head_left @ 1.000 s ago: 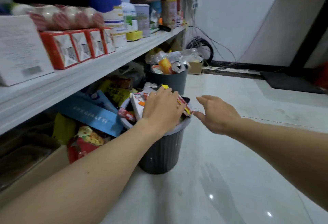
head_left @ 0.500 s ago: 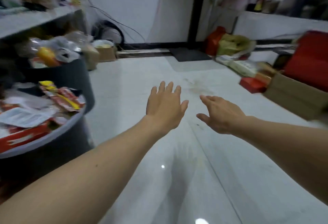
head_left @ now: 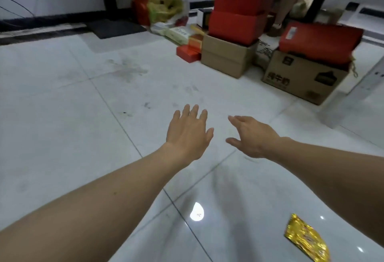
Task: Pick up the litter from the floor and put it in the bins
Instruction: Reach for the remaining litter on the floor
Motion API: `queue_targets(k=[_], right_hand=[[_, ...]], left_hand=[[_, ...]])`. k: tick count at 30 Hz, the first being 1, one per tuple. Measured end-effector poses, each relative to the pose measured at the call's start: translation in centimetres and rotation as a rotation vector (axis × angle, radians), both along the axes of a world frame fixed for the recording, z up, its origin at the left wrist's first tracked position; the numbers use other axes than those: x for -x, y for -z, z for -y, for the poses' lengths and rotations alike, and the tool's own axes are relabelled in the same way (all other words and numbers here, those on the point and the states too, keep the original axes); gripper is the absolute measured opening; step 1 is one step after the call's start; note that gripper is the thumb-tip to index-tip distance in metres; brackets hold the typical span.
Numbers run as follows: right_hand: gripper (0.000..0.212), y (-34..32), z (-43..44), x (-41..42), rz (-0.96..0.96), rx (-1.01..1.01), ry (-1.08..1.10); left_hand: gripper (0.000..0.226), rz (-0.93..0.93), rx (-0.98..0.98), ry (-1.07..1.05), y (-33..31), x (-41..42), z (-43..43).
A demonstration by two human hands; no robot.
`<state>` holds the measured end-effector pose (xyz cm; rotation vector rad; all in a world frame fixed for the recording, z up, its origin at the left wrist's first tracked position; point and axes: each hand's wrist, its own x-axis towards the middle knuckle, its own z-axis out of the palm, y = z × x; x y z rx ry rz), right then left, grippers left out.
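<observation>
Gold foil wrapper (head_left: 307,241) lies flat on the white tiled floor (head_left: 62,126) at the bottom right of my view, below my right forearm and much nearer to me than either of my hands. My left hand (head_left: 188,135) hangs over the tiles with its fingers straight and spread, holding nothing. My right hand (head_left: 251,137) is beside it, palm turned inward and fingers relaxed, likewise carrying nothing.

I judge this to be the search step, looking for the next piece of litter. The wrapper is the only loose piece I can make out, so the next move calls for drawing the right hand back and down to it. Thin foil sits flush on glossy tile, so I would pinch it by an edge. No bin shows here.

Farther off, cardboard boxes (head_left: 226,58) topped with red boxes (head_left: 236,24) line the right side, and coloured bags (head_left: 160,8) sit by the wall.
</observation>
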<state>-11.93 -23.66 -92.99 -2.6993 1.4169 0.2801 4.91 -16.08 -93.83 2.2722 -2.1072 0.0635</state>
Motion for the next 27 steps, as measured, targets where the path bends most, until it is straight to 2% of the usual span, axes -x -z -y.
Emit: queue_targets(k=[12, 20, 23, 27], right_hand=[[0.072, 7.0, 1.2, 15.3, 0.008, -0.126, -0.072], [0.073, 9.9, 1.1, 21.8, 0.027, -0.191, -0.083], [0.071, 10.3, 1.2, 23.4, 0.043, -0.198, -0.086], [0.07, 10.7, 1.3, 25.4, 0.052, -0.209, -0.043]], left_hand=[[0.063, 0.037, -0.172, 0.02, 6.8, 14.1, -0.4], [0.064, 0.103, -0.226, 0.125, 7.8, 21.5, -0.2], [0.064, 0.038, -0.243, 0.1, 9.3, 24.1, -0.4], [0.067, -0.153, -0.323, 0.08, 12.3, 26.8, -1.7]])
